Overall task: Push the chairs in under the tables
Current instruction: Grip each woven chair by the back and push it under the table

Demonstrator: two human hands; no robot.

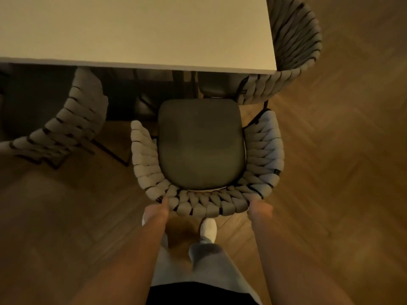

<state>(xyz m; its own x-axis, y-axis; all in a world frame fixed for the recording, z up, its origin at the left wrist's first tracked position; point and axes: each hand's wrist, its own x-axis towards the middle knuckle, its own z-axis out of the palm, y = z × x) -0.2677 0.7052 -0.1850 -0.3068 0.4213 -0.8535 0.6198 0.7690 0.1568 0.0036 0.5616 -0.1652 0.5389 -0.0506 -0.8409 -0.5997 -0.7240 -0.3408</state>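
Observation:
A chair (201, 146) with a dark seat cushion and a pale woven curved back stands in front of me, its seat just short of the white table (141, 31) edge. My left hand (159, 209) holds the back's outer rim at the left rear. At the right rear of the same rim, my right hand (258, 208) holds on too. The fingers of both hands are hidden behind the woven back.
A second woven chair (66, 126) sits partly under the table at the left. A third woven chair (293, 51) stands at the table's right end. Dark table legs (193, 84) show beneath the top. Herringbone wooden floor (341, 172) lies all around; my feet stand behind the chair.

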